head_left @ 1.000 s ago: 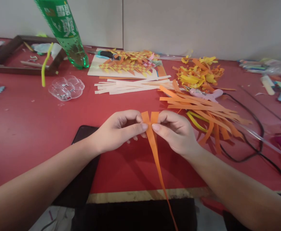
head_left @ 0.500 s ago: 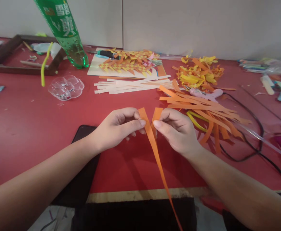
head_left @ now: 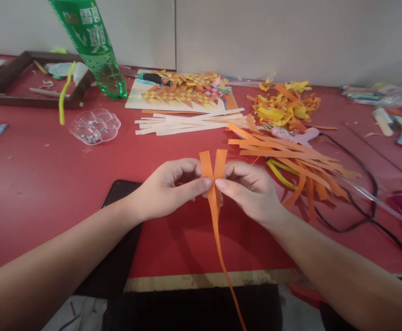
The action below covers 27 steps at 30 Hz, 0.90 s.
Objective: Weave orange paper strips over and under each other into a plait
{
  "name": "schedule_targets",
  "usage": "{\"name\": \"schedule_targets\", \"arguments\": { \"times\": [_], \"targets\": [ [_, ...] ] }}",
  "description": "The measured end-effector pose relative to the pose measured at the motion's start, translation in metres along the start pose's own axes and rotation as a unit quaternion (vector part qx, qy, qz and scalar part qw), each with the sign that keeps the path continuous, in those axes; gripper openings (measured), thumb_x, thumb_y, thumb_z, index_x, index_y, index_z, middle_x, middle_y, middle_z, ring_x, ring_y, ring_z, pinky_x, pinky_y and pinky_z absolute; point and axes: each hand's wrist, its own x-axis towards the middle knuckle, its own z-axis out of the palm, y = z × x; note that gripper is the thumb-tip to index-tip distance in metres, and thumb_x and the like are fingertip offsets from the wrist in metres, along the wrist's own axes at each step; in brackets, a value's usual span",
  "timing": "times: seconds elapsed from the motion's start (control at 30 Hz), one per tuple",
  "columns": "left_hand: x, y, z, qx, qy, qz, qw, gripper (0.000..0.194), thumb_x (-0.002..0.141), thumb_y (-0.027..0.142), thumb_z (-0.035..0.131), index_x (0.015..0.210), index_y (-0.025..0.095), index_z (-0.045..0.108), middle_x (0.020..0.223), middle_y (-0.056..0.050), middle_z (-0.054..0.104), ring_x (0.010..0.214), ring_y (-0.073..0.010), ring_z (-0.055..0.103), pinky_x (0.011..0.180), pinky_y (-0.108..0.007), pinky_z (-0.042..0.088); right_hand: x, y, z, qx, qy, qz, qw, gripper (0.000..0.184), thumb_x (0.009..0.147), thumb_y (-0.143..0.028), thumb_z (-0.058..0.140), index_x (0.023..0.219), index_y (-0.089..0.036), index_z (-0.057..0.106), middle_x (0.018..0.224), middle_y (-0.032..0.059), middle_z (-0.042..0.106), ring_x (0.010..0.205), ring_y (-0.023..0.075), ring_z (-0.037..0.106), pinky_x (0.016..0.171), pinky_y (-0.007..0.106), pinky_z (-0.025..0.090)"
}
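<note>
Between my hands is an orange paper strip (head_left: 214, 220), split at its top into two tails with the lower part hanging past the table edge. My left hand (head_left: 171, 188) pinches the left tail between thumb and fingers. The right tail is pinched by my right hand (head_left: 251, 188), thumb tip close to the left thumb. Some fingertips are hidden behind the paper. Just beyond my right hand lies a pile of loose orange paper strips (head_left: 286, 154), and pale strips (head_left: 190, 122) lie farther back.
A black phone (head_left: 114, 248) lies under my left forearm. Behind stand a green bottle (head_left: 97, 50), a clear flower-shaped dish (head_left: 95, 126) and a dark frame (head_left: 25, 99). Woven orange-yellow paper (head_left: 176, 94), paper scraps (head_left: 283, 108) and a pink glue gun (head_left: 295, 134) with a black cord lie opposite.
My hands have come closer together and slid slightly down the strip. The two tails stand nearer each other, and the hanging end has swung left.
</note>
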Motion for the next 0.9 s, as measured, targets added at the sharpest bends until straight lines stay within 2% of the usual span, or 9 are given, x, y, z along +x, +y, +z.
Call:
{"name": "schedule_targets", "arguments": {
  "times": [0.33,0.53,0.7,0.8,0.9],
  "targets": [
    [0.0011,0.001,0.0008,-0.02,0.017,0.0,1.0,0.014,0.09,0.026,0.063,0.081,0.016,0.065,0.076,0.001,0.064,0.059,-0.0066,0.052,0.056,-0.018,0.045,-0.0012,-0.0006,-0.0001,-0.032,0.011,-0.028,0.999,0.018,0.088,-0.028,0.068,0.074,-0.018,0.062,0.062,-0.0009,0.061,0.054,0.0111,0.058,0.051,0.025,0.048],
    [0.0012,-0.0009,-0.0014,-0.022,0.034,-0.023,0.999,0.016,0.09,0.03,0.064,0.083,0.016,0.065,0.076,0.0,0.067,0.058,-0.0072,0.054,0.055,-0.018,0.045,0.0,-0.0011,0.0004,-0.024,0.033,-0.037,0.999,0.02,0.087,-0.03,0.07,0.073,-0.018,0.061,0.062,-0.0016,0.062,0.051,0.01,0.057,0.049,0.024,0.049],
    [0.0003,0.0007,-0.002,-0.025,-0.01,-0.041,0.999,0.023,0.088,0.038,0.068,0.085,0.015,0.066,0.078,-0.001,0.067,0.062,-0.0088,0.056,0.053,-0.018,0.046,0.0008,-0.0041,0.0015,-0.029,0.041,-0.026,0.998,0.022,0.086,-0.032,0.07,0.072,-0.019,0.061,0.063,-0.0003,0.066,0.053,0.0112,0.059,0.05,0.025,0.051],
    [0.0001,0.0016,-0.0004,-0.021,-0.037,-0.022,0.999,0.018,0.09,0.032,0.066,0.084,0.015,0.067,0.079,-0.001,0.068,0.061,-0.0076,0.056,0.054,-0.017,0.046,0.0006,-0.0015,0.0002,-0.004,0.041,-0.018,0.999,0.021,0.087,-0.032,0.07,0.072,-0.019,0.061,0.063,-0.0011,0.065,0.053,0.0115,0.06,0.05,0.025,0.051],
    [0.0005,0.0022,0.0008,-0.031,-0.042,-0.016,0.999,0.014,0.092,0.027,0.062,0.088,0.015,0.067,0.08,-0.001,0.068,0.063,-0.007,0.056,0.054,-0.016,0.045,0.0001,0.0028,-0.0018,0.045,0.012,-0.017,0.999,0.017,0.089,-0.031,0.068,0.078,-0.019,0.064,0.066,-0.0008,0.065,0.056,0.0122,0.06,0.051,0.026,0.05]
  ]
}}
